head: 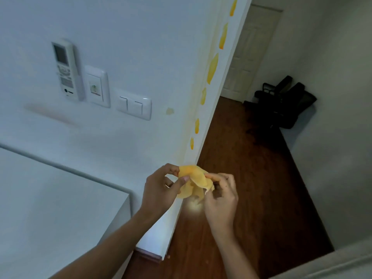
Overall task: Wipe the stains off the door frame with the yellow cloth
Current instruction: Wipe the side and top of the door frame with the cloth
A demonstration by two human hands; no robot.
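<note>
While both hands (161, 188) grip yellow cloth (194, 183), stains (212, 69) seemingly unwiped

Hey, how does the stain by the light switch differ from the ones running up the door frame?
The stain by the light switch is pale, blotchy and alone on the wall; the door frame stains are vivid orange-yellow, elongated and lined up along the frame's edge. Both are yellowish, and neither has been wiped off yet.

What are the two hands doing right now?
Left hand: closed, pinching the yellow cloth.
Right hand: closed, pinching the same cloth's other side.
</note>
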